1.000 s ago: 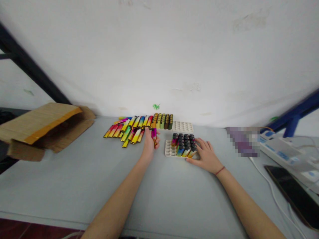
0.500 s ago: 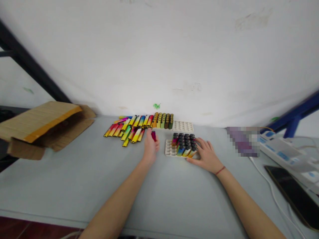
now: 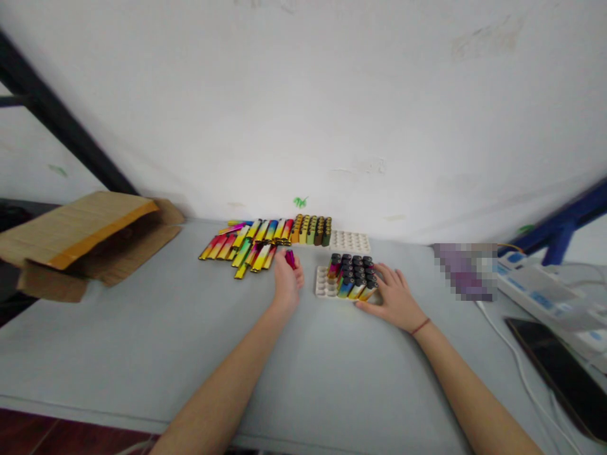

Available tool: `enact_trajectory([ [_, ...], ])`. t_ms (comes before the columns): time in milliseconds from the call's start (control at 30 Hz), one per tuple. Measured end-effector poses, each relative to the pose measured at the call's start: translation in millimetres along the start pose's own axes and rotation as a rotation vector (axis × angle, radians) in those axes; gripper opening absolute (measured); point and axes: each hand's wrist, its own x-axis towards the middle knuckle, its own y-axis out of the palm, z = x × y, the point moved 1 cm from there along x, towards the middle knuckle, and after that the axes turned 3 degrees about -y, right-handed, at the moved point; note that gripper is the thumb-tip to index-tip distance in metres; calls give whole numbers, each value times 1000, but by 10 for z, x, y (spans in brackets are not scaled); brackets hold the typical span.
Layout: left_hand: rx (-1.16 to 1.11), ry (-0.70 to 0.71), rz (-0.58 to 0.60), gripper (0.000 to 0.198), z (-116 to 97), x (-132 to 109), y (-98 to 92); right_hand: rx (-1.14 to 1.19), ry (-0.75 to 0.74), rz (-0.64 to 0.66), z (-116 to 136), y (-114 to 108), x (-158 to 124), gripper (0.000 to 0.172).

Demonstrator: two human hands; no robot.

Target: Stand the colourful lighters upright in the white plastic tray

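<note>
My left hand (image 3: 287, 278) is closed around a magenta lighter (image 3: 290, 258), whose upper end shows above the fingers. Just right of it, a white holed tray (image 3: 325, 285) carries several upright lighters (image 3: 353, 277) with dark tops; its left columns of holes are bare. With thumb at the front corner and fingers along the right end, my right hand (image 3: 396, 302) grips that tray. Beyond my left hand lies a loose pile of shiny multicoloured lighters (image 3: 256, 246).
Behind stand a full block of upright lighters (image 3: 312, 230) and another white holed tray (image 3: 349, 241), close to the wall. An open cardboard box (image 3: 104, 234) lies at the left. On the right are a power strip (image 3: 545, 297), a white cable and a black phone (image 3: 559, 373).
The magenta lighter in my left hand has tilted a little, its top leaning left. My right hand and the tray keep their places; the whole view has shifted slightly.
</note>
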Motion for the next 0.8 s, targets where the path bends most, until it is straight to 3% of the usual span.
enact_trajectory([
  [467,21,-40,20,41,-21,-26,18,4,5,-2,-5,9,-6,77],
  [600,157,-37,145,47,18,-17,29,2,-2,-9,-2,5,-2,75],
  [700,371,101,290,42,21,-49,36,1,-1,-8,2,1,0,76],
  [800,585,398,395,28,-35,-111,20,-5,5,4,10,-4,3,77],
])
